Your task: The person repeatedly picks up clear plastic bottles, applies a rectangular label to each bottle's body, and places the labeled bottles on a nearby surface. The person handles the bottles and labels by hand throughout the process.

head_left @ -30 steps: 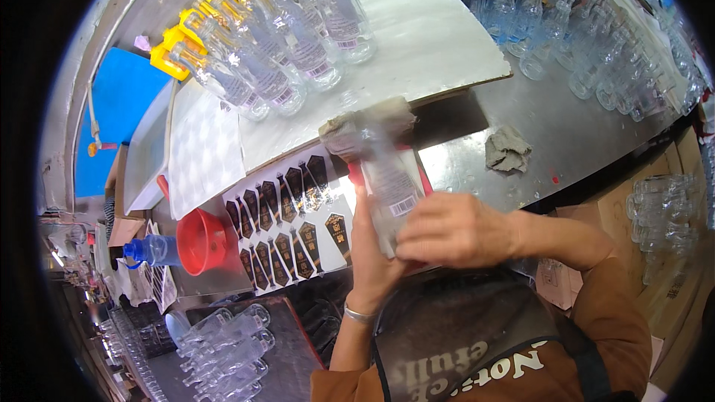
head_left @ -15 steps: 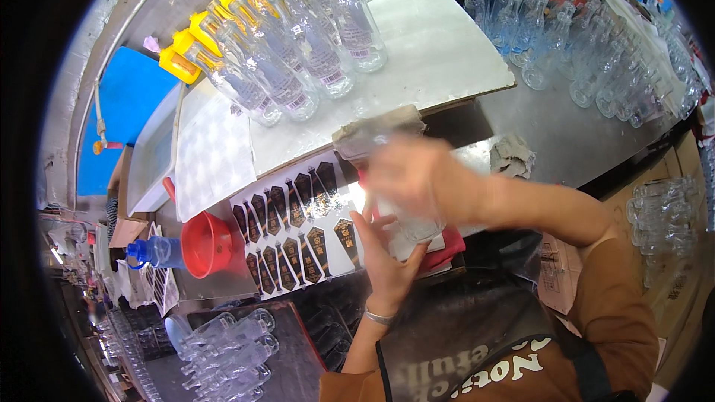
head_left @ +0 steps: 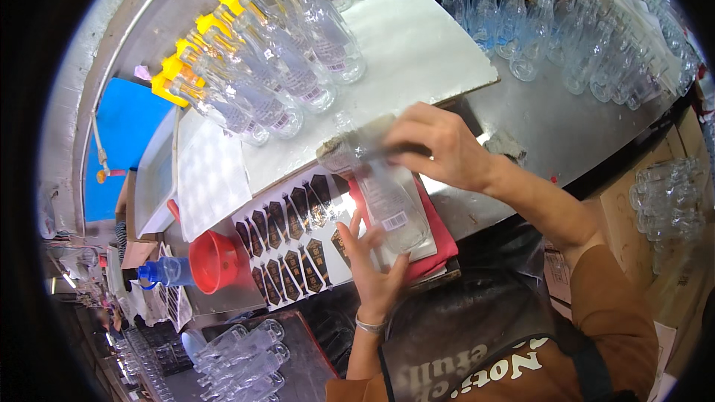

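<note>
A clear glass bottle (head_left: 400, 207) with a small printed patch lies tilted in front of me, its neck end by a folded grey cloth (head_left: 339, 153). Around its lower end my left hand (head_left: 375, 272) is curled, thumb near the base and fingers along the side. Above the bottle's neck, my right hand (head_left: 445, 150) pinches a dark narrow strip (head_left: 406, 151), which is blurred, so its kind is unclear. Beneath the bottle are a white pad and a red cloth (head_left: 441, 232). Left of it lies a sheet of dark pointed labels (head_left: 298, 205).
Several glass bottles (head_left: 309, 78) stand on the white board (head_left: 417, 52) beside yellow containers (head_left: 173, 78). More bottles (head_left: 530, 48) crowd the metal table at the far right. A red bucket (head_left: 214, 262) and a blue-capped bottle (head_left: 167, 272) are at left; bottles (head_left: 242, 357) lie below them.
My right hand has moved up and away from the bottle, uncovering its body and the printed patch. A dark strip now shows in its fingers. The whole view has shifted slightly.
</note>
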The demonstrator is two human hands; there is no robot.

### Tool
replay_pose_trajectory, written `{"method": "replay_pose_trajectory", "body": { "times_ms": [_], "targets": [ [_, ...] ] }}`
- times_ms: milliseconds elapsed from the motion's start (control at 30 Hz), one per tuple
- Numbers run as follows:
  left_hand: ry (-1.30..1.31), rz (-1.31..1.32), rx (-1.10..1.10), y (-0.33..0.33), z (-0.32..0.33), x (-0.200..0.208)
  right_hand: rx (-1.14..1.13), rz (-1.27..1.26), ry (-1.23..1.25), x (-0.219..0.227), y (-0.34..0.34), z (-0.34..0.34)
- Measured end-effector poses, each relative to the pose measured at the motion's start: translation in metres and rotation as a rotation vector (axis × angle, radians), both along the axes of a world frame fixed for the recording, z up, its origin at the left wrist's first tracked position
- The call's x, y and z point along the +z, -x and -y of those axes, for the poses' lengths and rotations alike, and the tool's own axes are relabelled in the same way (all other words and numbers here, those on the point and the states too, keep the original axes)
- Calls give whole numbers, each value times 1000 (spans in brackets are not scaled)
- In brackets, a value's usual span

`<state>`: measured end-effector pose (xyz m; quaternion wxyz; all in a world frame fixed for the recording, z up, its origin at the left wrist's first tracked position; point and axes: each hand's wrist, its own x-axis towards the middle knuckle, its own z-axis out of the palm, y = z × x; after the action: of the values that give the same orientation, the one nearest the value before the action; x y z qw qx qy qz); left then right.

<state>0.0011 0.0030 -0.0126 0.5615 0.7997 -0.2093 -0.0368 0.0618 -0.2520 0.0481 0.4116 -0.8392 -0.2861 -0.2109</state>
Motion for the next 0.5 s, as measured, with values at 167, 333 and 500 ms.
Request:
{"method": "replay_pose_trajectory", "body": {
  "times_ms": [167, 333, 500],
  "targets": [
    [78, -49, -13, 2, -4, -1, 203, -151, -88, -10, 67, -16],
    [49, 8, 4, 0, -4, -2, -407, -72, -151, -14, 16, 14],
    [-16, 83, 65, 7, 10, 5, -115, -60, 99, 13, 12, -13]
  ]
}}
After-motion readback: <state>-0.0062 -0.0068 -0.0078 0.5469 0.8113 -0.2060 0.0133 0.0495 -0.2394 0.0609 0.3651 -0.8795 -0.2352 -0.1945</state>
